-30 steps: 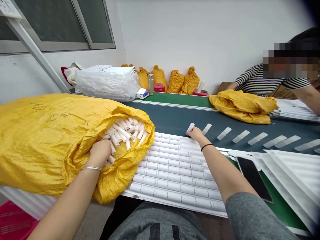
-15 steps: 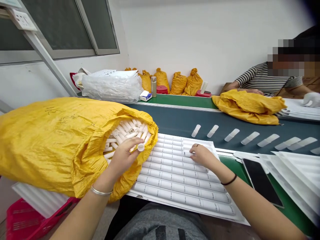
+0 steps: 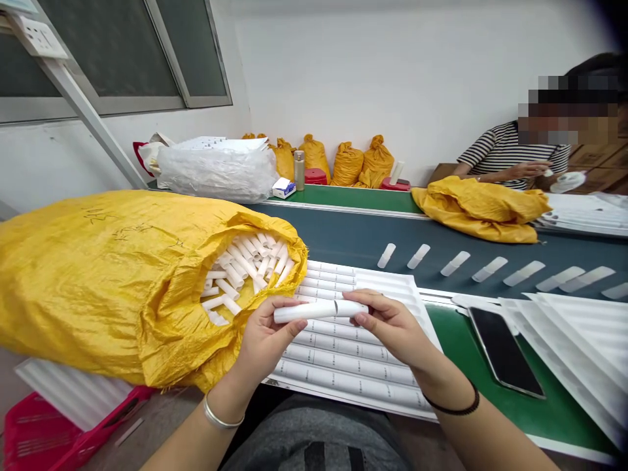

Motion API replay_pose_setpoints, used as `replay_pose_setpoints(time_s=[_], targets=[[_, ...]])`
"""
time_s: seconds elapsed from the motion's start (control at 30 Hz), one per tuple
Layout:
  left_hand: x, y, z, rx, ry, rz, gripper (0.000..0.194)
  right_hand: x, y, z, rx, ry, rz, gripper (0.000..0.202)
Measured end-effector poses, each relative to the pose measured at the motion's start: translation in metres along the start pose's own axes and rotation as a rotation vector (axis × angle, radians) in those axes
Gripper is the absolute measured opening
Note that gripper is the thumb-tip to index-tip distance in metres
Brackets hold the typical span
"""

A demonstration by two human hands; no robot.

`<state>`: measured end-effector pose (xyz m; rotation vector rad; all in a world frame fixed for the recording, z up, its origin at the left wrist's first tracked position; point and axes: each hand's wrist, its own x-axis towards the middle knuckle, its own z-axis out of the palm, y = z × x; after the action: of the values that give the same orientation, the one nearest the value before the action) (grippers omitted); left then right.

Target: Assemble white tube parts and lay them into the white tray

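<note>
Both your hands were up over the near middle of the work surface. Your left hand (image 3: 260, 340) was clamped, thumb and fingers, on the left end of a white tube (image 3: 311, 311). Your right hand (image 3: 402, 330) was clamped the same way on a shorter white piece (image 3: 349, 308). The two lay end to end, roughly level, a dark line showing at the seam; whether they were fully joined, I could not tell.

Under them sat a white ridged tray (image 3: 397, 281), rows of printed white tubes (image 3: 343, 379) filling its near and left parts. Left of it, a big yellow sack (image 3: 88, 275) lay on its side, its mouth open to the right and loose white tubes (image 3: 240, 271) heaped inside. Beyond the tray, a dark belt (image 3: 343, 229) carried a row of translucent pieces (image 3: 455, 263), spaced out toward the right. A phone (image 3: 505, 353) lay on the green surface (image 3: 456, 333) right of the tray, beside stacked pale trays (image 3: 589, 327).

Far right, a person in striped sleeves (image 3: 520, 157) had both hands raised near a crumpled yellow sack (image 3: 485, 206). Far left, a plastic-wrapped bundle (image 3: 210, 171) stood near a small box (image 3: 283, 188) and a bottle (image 3: 299, 171).
</note>
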<state>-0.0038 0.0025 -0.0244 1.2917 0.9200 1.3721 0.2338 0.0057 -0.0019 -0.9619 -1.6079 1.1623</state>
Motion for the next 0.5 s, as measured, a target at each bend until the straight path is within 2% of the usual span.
replay_pose_setpoints(time_s=[0.07, 0.13, 0.2, 0.27, 0.37, 0.5], targets=[[0.001, 0.004, -0.008, 0.25, -0.042, -0.003, 0.026, 0.0, -0.005, -0.005, -0.246, -0.022, -0.203, 0.03], [0.003, 0.011, -0.012, 0.433, -0.142, 0.016, 0.027, 0.0, -0.009, -0.006, -0.414, -0.09, -0.338, 0.034], [0.002, 0.016, -0.013, 0.519, -0.249, 0.042, 0.028, 0.001, -0.01, -0.004, -0.481, -0.129, -0.393, 0.036], [0.001, 0.021, -0.013, 0.548, -0.318, 0.071, 0.03, 0.002, -0.008, -0.001, -0.496, -0.113, -0.404, 0.033], [-0.003, 0.025, -0.014, 0.575, -0.357, 0.088, 0.032, 0.004, -0.006, 0.004, -0.505, -0.09, -0.439, 0.028], [-0.011, 0.026, -0.013, 0.586, -0.36, 0.082, 0.027, -0.001, -0.005, 0.012, -0.471, -0.122, -0.529, 0.027]])
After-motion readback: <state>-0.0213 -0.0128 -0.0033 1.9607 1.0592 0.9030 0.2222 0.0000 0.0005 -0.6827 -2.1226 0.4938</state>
